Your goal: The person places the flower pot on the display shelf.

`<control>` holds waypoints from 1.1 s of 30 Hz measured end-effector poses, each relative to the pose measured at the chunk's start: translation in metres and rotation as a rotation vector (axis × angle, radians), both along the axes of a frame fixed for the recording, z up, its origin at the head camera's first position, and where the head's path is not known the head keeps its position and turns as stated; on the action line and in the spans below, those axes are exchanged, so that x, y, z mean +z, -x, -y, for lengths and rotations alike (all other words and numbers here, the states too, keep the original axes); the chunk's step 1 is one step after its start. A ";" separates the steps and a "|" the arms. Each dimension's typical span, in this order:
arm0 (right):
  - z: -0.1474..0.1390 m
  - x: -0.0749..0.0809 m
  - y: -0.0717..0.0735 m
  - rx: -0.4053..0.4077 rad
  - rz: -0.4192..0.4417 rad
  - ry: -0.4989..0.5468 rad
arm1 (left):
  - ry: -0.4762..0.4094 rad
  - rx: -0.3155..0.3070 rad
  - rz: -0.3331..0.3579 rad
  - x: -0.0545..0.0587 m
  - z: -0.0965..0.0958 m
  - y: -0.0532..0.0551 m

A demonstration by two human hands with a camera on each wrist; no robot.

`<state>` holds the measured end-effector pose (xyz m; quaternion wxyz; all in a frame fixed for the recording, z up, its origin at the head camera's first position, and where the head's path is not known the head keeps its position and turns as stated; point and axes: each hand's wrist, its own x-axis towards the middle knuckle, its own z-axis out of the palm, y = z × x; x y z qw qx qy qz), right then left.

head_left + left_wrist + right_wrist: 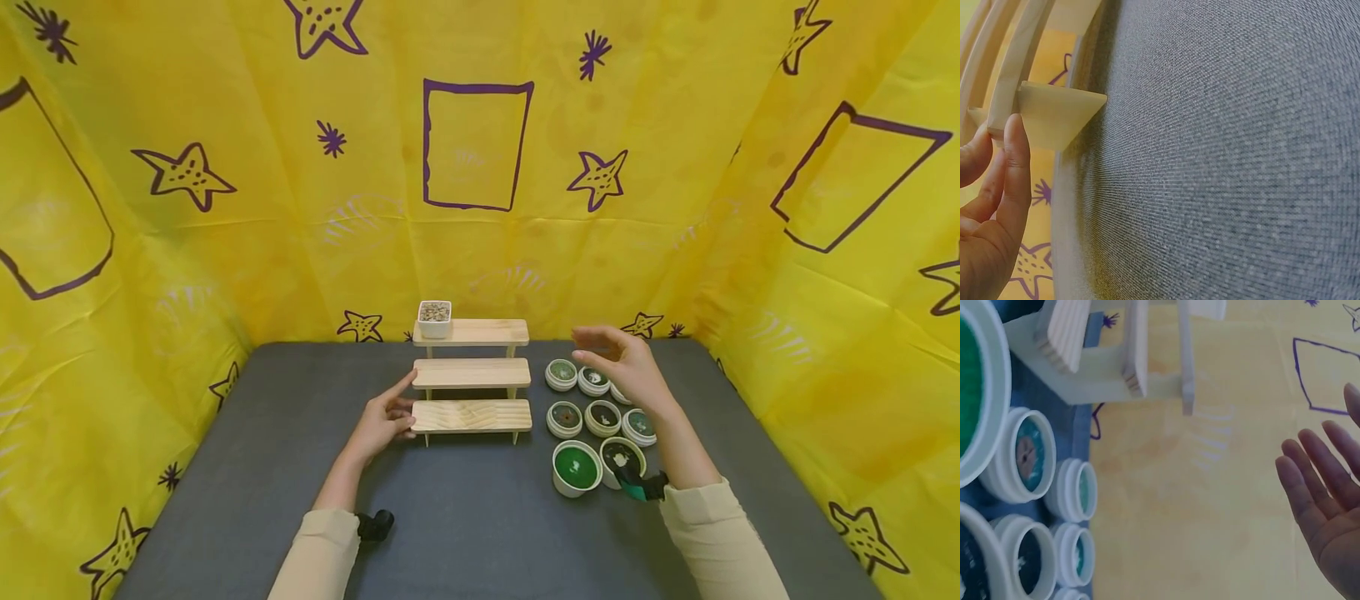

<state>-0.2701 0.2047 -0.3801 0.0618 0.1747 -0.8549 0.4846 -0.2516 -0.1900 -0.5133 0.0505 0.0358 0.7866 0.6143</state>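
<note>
- Over at the far left, yellow cloth (262, 275) with purple stars hangs behind the grey table (465, 525); the left wrist view brings out the tabletop's coarse weave, which looks smooth from the head.
- Left of centre in the head view, I see the left hand (381, 427) at the left end of the wooden stand (471, 415). Its thumb and a finger are nearly together, pinching a board's end: the left wrist view shows them on either side of it, and also the pale support (1063, 109) beneath.
- The stand, three steps high, sits mid-frame. At the left of its top step is a white square dish (434, 327) of small mottled bits, which the head view shows from above.
- Right of centre, near the lower edge, stand a green-filled tub (576, 468) and a dark-filled tub (613, 452); above them are six small jars (564, 419), one partly hidden by the right arm. The right wrist view shows their ribbed sides.
- Furthest right, the right hand (622, 362) hovers above the jars. The right wrist view shows its fingers long and parted, holding nothing, the palm visible.
</note>
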 end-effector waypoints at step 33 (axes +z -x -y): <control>-0.067 -0.073 -0.033 0.057 0.163 -0.022 | 0.005 0.011 0.003 0.000 0.000 0.000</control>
